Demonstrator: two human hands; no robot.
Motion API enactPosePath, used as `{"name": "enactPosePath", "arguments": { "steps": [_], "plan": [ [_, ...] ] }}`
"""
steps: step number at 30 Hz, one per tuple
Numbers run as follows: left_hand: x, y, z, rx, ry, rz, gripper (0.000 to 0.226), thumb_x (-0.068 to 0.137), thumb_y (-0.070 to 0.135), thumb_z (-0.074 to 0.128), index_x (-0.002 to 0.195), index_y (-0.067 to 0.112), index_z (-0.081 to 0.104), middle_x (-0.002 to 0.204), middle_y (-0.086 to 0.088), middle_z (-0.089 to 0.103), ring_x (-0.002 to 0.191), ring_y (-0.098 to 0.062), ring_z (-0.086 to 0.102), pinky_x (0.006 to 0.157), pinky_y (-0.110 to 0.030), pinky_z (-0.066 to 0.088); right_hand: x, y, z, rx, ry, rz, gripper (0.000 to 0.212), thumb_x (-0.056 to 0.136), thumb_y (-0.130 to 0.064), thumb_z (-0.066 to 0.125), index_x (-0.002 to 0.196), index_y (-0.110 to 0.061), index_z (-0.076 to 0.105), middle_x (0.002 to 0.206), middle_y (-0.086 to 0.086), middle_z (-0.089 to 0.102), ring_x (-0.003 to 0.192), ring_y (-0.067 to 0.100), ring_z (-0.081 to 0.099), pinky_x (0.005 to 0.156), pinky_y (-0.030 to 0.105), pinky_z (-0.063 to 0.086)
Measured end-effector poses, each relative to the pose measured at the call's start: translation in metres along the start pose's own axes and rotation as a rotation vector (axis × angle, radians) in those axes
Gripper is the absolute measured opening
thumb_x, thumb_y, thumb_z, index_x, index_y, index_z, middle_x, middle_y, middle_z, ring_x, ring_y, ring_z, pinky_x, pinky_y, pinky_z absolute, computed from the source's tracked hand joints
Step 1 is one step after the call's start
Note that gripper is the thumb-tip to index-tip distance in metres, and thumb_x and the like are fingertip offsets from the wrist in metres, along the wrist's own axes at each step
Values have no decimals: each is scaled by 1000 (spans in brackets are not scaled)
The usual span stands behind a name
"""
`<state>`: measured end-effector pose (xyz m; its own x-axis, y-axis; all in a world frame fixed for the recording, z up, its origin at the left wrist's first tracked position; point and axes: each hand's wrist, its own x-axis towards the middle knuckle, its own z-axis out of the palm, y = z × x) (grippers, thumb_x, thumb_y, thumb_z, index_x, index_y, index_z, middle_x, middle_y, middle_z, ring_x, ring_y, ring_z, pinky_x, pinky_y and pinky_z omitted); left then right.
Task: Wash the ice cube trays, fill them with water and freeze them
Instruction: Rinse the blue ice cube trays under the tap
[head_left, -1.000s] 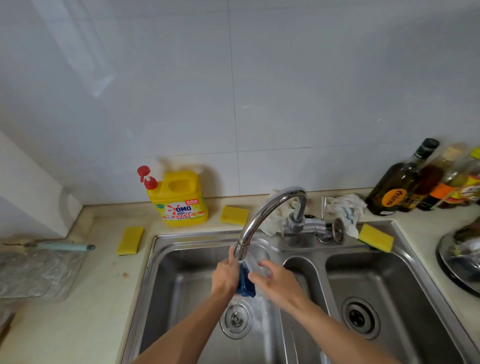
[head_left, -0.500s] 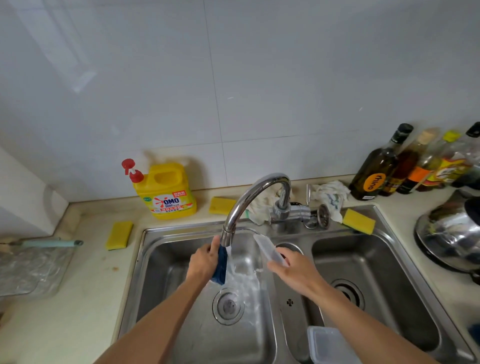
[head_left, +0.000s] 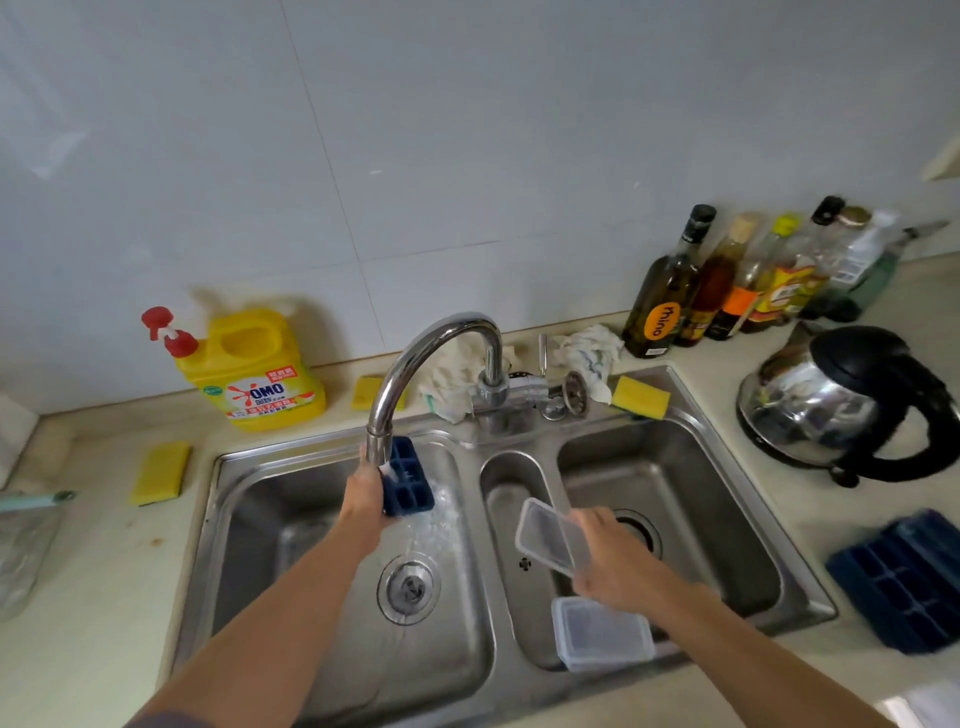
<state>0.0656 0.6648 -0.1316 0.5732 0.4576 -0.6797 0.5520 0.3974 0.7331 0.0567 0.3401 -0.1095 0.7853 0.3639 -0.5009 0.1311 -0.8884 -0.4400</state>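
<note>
Tray (head_left: 409, 486), lid (head_left: 545, 536) in curled fingers (head_left: 370, 480)

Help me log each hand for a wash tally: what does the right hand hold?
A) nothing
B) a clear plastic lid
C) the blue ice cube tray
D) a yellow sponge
B: the right hand grips a clear plastic lid over the sink's small middle basin, while the left hand holds the blue ice cube tray under the faucet.

Faucet (head_left: 431, 364) over left basin (head_left: 291, 525)
</note>
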Motion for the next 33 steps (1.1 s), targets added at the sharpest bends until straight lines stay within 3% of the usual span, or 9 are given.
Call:
{"name": "enactPosePath", "arguments": {
  "steps": [7,10,13,17,20,24,29,33],
  "plan": [
    [0,-7,9,-267,-37,-91,48,100,65,37,113,26,62,106,-11,72,97,-36,70,78,-58,60,-23,37,15,-144,-112,-38,74,87,-11,67,151,-22,32,147,-1,38,113,14,50,91,28,47],
    [-7,-11,9,-183,-17,-60,31,100,51,52,110,23,59,114,-15,67,100,-37,68,70,-54,63,-29,44,22,-234,-123,-56,74,86,-10,70,149,-22,33,147,2,41,122,20,51,100,36,51],
    [-12,-17,9,-125,11,-20,40,92,47,70,119,21,58,116,-12,66,102,-35,67,80,-55,62,-35,49,29,-340,-145,-67,70,87,-10,70,146,-20,35,145,5,42,124,24,50,101,40,51],
    [-23,-23,9,-162,69,-16,45,93,41,71,129,19,53,117,-10,66,100,-30,67,80,-46,60,-39,55,37,-444,-154,-95,74,88,-12,70,150,-18,31,148,11,39,132,29,45,107,43,45],
    [-27,-29,8,-203,84,-45,49,92,36,73,133,17,53,118,-11,66,102,-33,68,86,-51,59,-40,59,37,-465,-160,-99,79,89,-12,69,155,-19,26,153,11,35,136,30,40,111,45,41],
    [-34,-31,-1,-264,51,-71,39,93,37,72,121,17,55,114,-13,68,101,-35,69,77,-51,60,-34,49,26,-395,-135,-97,84,88,-22,70,156,-23,22,156,9,34,140,30,36,112,44,40],
    [-35,-26,-9,-295,-4,-81,23,98,33,65,112,17,58,112,-12,70,98,-34,70,66,-44,59,-10,-2,7,-80,-54,-108,84,94,-39,64,161,-22,16,163,4,26,147,24,33,115,40,35],
    [-29,-21,-14,-276,6,-87,30,98,28,65,124,14,57,115,-13,69,102,-35,68,81,-48,58,13,-53,12,62,0,-136,78,97,-44,61,160,-20,23,163,5,31,147,22,35,116,38,33]
  ]
}}
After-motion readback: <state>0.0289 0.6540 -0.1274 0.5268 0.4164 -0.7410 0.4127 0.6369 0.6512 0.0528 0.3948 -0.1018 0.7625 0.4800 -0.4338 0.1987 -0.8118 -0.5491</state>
